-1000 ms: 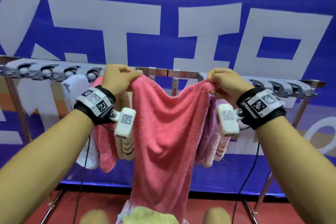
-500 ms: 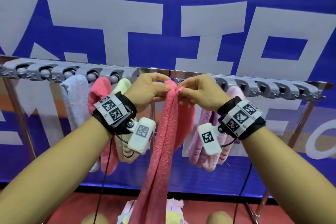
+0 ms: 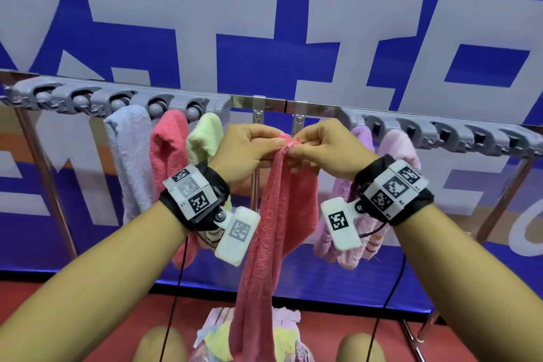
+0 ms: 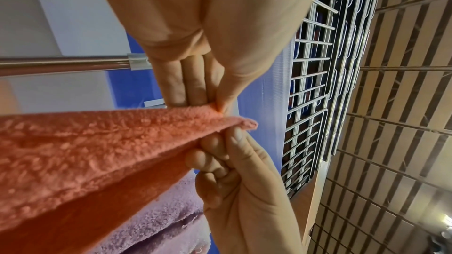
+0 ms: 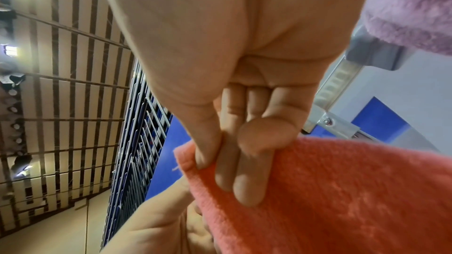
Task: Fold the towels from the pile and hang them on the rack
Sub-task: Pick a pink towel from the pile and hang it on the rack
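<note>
Head cam showed both arms raised in front of the rack (image 3: 273, 103), left hand (image 3: 246, 150) and right hand (image 3: 326, 150) knuckle to knuckle, each pinching the top corner of the coral towel (image 3: 270, 244) that hung folded down between the wrists.

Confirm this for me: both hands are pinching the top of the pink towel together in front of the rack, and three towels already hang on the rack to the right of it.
Not quite: two towels, both purple-pink, hang right of it; the three hang left, as the head view shows. The rest holds: left hand and right hand pinch the pink towel in front of the rack.
</note>
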`<state>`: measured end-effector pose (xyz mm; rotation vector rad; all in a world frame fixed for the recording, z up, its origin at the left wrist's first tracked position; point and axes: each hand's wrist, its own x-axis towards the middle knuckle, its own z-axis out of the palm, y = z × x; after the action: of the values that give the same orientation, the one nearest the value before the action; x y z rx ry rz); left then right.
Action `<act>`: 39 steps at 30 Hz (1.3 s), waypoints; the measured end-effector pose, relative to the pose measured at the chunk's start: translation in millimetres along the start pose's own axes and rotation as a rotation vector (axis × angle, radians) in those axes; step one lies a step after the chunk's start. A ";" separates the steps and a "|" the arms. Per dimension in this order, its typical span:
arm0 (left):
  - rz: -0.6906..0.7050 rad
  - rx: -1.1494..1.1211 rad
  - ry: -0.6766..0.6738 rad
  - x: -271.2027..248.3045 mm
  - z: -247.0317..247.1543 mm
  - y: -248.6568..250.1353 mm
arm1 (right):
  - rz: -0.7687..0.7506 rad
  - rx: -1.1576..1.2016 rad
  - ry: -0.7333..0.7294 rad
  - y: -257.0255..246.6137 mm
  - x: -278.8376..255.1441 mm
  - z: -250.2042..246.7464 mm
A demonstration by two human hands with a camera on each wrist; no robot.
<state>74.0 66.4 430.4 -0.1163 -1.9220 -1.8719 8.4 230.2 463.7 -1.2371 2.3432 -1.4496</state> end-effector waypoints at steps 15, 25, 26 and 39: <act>0.068 -0.025 0.044 -5.1 -2.3 -7.5 | -0.030 0.047 0.122 5.8 3.2 10.0; 0.066 0.027 0.040 -5.8 -6.2 -10.3 | -0.071 -0.015 0.121 15.6 10.3 14.4; 0.064 0.032 0.040 -5.6 -6.3 -10.6 | -0.078 -0.026 0.118 17.3 10.9 14.2; 0.086 0.068 0.022 -1.9 -6.5 -6.5 | -0.159 -0.260 0.175 11.2 5.0 10.2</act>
<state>75.0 60.0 423.5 -0.1538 -1.9318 -1.7439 3.6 222.0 450.9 -1.4429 2.6753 -1.3823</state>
